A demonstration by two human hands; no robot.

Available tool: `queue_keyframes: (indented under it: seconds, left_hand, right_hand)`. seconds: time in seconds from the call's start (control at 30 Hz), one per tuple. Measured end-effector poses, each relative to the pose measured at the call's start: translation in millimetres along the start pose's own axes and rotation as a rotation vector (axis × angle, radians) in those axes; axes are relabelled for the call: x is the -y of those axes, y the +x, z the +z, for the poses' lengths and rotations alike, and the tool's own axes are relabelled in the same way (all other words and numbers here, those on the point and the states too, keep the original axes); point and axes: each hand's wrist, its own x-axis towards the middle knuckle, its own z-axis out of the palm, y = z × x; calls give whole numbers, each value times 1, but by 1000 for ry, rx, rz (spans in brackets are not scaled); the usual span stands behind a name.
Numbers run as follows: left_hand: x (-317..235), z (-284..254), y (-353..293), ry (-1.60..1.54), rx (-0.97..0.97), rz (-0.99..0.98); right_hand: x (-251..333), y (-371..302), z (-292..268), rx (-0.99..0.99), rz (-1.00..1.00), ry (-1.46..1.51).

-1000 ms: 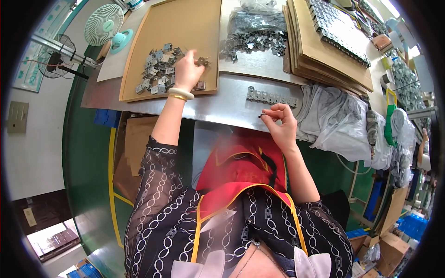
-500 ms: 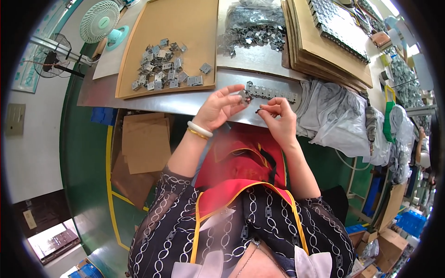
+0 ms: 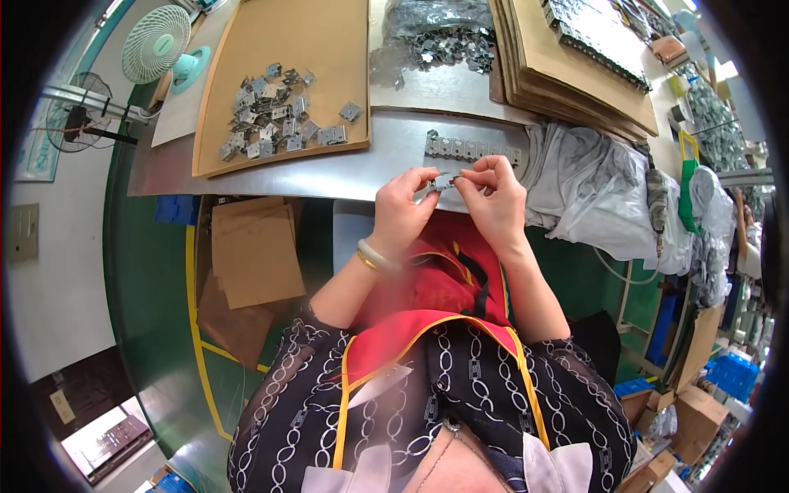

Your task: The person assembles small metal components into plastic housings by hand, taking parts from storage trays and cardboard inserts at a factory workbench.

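Just above the bench's front edge, a small silver metal bracket (image 3: 441,182) is pinched in the fingertips of my left hand (image 3: 401,212), which is closed. My right hand (image 3: 498,199) is closed too, its thumb and forefinger pressed against the bracket's right side. A tiny dark and reddish piece shows at those right fingertips; its kind is too small to make out. Right behind my hands, a row of joined metal brackets (image 3: 468,149) lies on the steel bench (image 3: 329,185).
On the left stands a shallow cardboard tray (image 3: 199,140) with loose metal brackets (image 3: 271,115). Farther back lies a heap of small metal parts (image 3: 448,49) in plastic. Stacked cardboard sheets (image 3: 575,90) and grey plastic bags (image 3: 592,193) line the right; a green fan (image 3: 156,45) stands far left.
My left hand has lowered and turned, bringing the bracket closer to my right hand. The fingers of both hands, apart before, now meet at the bracket.
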Motion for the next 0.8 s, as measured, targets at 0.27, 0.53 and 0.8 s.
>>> queue_keyframes:
  seconds: [0.27,0.53,0.8]
  left_hand:
    - [0,12,-3,-23,-54,64]
    - [-1,20,-2,-76,-78,114]
    - [0,25,-2,-124,-98,115]
  right_hand:
    - [-3,-3,13,-28,-109,-39]
    - [-1,0,9,-4,-120,-140]
    - [-2,6,3,46,-116,-137]
